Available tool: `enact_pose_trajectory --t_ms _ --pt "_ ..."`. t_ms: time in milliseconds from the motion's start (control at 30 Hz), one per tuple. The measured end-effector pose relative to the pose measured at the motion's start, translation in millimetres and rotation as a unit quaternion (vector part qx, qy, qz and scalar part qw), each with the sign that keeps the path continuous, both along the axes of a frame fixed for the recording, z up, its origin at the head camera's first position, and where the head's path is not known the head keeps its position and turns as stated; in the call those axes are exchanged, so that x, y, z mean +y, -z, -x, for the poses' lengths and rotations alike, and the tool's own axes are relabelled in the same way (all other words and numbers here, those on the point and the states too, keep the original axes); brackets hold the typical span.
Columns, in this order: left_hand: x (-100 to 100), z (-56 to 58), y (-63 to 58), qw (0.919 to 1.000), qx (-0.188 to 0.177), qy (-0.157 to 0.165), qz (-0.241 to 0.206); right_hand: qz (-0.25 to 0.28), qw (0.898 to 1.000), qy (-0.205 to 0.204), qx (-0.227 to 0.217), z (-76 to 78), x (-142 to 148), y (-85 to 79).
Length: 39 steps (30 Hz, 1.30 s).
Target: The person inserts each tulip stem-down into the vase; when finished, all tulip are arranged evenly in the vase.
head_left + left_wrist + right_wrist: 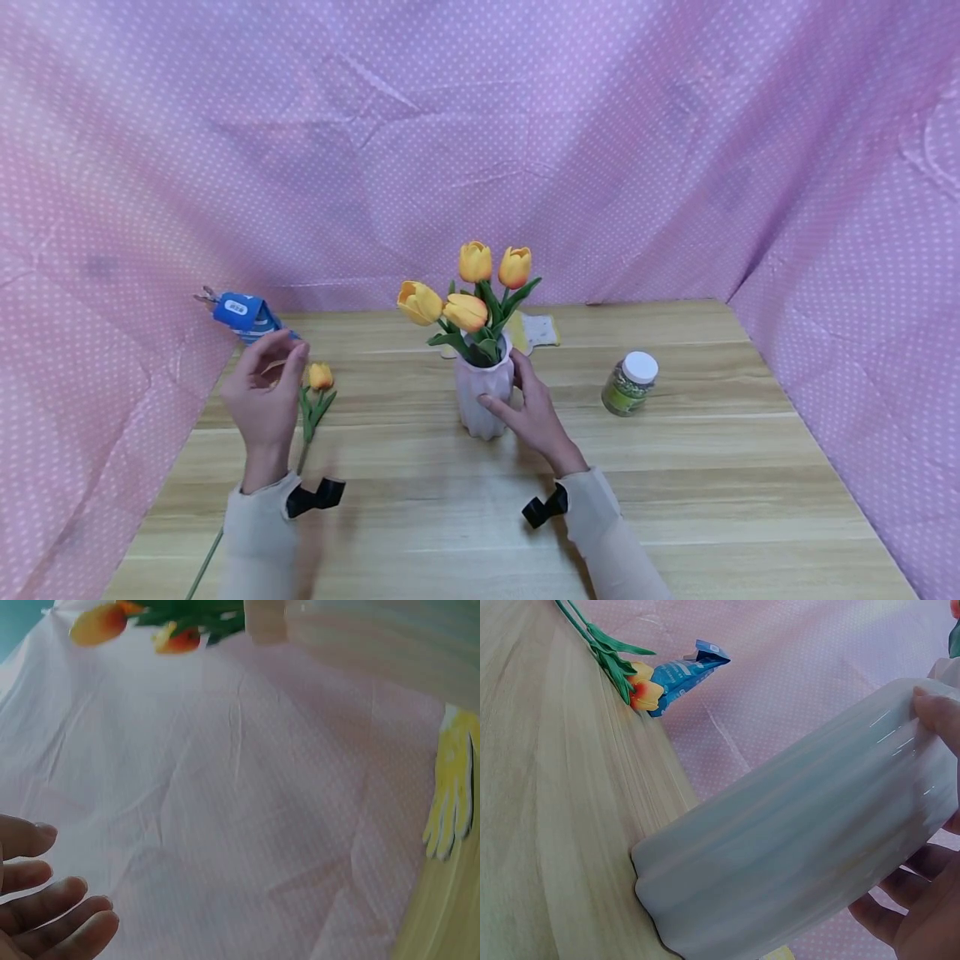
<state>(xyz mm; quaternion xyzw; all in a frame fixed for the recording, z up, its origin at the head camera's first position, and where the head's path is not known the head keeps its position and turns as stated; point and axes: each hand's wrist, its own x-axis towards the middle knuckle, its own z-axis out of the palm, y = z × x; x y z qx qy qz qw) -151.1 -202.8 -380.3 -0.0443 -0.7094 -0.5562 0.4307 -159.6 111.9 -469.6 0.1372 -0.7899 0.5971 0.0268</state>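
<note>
Four tulips (476, 263) stand in the vase (480, 402) your right fingers (525, 373) grasp; your left fingers (84, 934) are relaxed and empty, leaving at least one loose tulip (321, 377) on the table (420, 525).

On my feed from the head camera, I see a person's two forearms in long, pale beige sleeves, the left sleeve (258, 542) and the right sleeve (618, 554), each plain and ending in a loose cuff at the wrist. A small, angular black fitting juts from the inner side of each cuff, one left (318, 497) and one right (545, 507). Beyond the cuffs, the left hand (264, 396) and right hand (536, 412) are bare.
</note>
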Motion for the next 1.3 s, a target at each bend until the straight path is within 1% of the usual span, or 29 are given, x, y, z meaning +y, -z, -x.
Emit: enact_pose_trajectory --t_ms 133,233,333,433,600,633,700,767,867,933,1000,1033,1100,1167,1300 --pt "-19.2 0.6 5.9 0.9972 -0.06 -0.042 0.014 0.001 1.0 -0.001 0.009 -0.4 0.2 -0.2" --pt "-30.3 -0.4 11.3 0.9925 -0.103 -0.061 0.022 0.001 1.0 -0.004 0.022 -0.8 0.3 -0.1" --pt "-40.1 -2.3 18.2 0.9858 -0.148 -0.073 0.031 0.002 1.0 -0.006 0.03 -1.0 0.3 0.5" --pt "-49.4 -3.7 27.3 0.9761 -0.2 -0.077 0.036 0.005 1.0 -0.006 0.029 -0.9 0.2 1.5" --pt "-64.3 -5.6 47.5 0.9552 -0.279 -0.081 0.054 0.005 1.0 -0.007 0.015 -0.5 0.0 3.6" --pt "-66.7 -6.0 51.7 0.9519 -0.289 -0.082 0.061 0.005 1.0 -0.007 0.014 -0.4 0.0 3.9" --pt "-70.5 -7.2 58.7 0.9415 -0.316 -0.087 0.08 0.005 1.0 -0.006 0.013 -0.1 0.0 4.0" --pt "-74.1 -8.5 65.5 0.9329 -0.335 -0.086 0.098 0.005 1.0 -0.005 0.014 0.1 0.0 3.9" --pt "-78.7 -11.0 73.8 0.9147 -0.376 -0.076 0.127 0.004 1.0 -0.004 0.017 0.3 0.2 3.7" --pt "-81.7 -12.8 79.1 0.9026 -0.403 -0.058 0.14 0.005 1.0 -0.004 0.02 0.3 0.4 3.5" --pt "-84.5 -14.4 83.7 0.8856 -0.436 -0.038 0.154 0.005 1.0 -0.004 0.023 0.3 0.5 3.5" --pt "-85.7 -15.2 86.0 0.879 -0.448 -0.029 0.159 0.005 1.0 -0.004 0.024 0.2 0.6 3.4" --pt "-87.8 -16.4 90.0 0.8678 -0.467 -0.013 0.168 0.006 1.0 -0.004 0.025 0.0 0.7 3.3" --pt "-89.3 -17.2 94.0 0.8597 -0.476 -0.008 0.184 0.006 1.0 -0.005 0.026 -0.3 0.8 3.1" --pt "-90.3 -18.1 100.4 0.8503 -0.482 -0.008 0.212 0.008 1.0 -0.005 0.024 -1.0 0.7 2.0"
